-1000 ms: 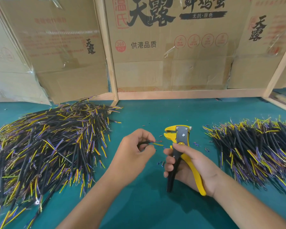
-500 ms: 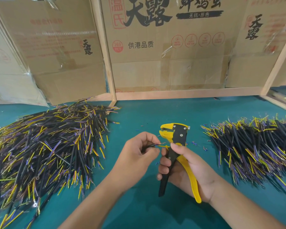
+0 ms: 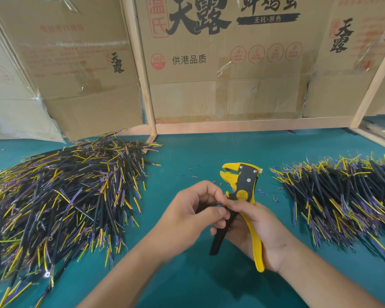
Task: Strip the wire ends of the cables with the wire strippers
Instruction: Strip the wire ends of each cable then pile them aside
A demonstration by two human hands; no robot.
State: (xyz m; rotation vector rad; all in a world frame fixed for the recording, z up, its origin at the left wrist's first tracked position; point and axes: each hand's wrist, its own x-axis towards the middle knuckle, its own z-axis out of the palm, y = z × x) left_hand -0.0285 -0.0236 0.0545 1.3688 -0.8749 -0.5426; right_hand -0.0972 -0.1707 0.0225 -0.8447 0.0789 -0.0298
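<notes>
My left hand (image 3: pixel 193 215) pinches one cable (image 3: pixel 209 204) at six o'clock. My right hand (image 3: pixel 253 227) wraps the wire strippers (image 3: pixel 242 185), mouth toward eleven. I should push the tip straight in, then squeeze slowly.

A workshop bench — cable heaps (image 3: pixel 60 196) on green mat (image 3: pixel 187 156), cardboard-box walls (image 3: pixel 227 63).

The middle cardboard box (image 3: pixel 227 70) carries large black characters "天露", with "温氏" in a red frame to their left. A black brush-stroke banner reads "无抗·原色". Lower down stand "供港品质" and a red circle marked "360 PCS". The left box (image 3: pixel 76 70) and the right box (image 3: pixel 342 63) each show "天露" vertically.
</notes>
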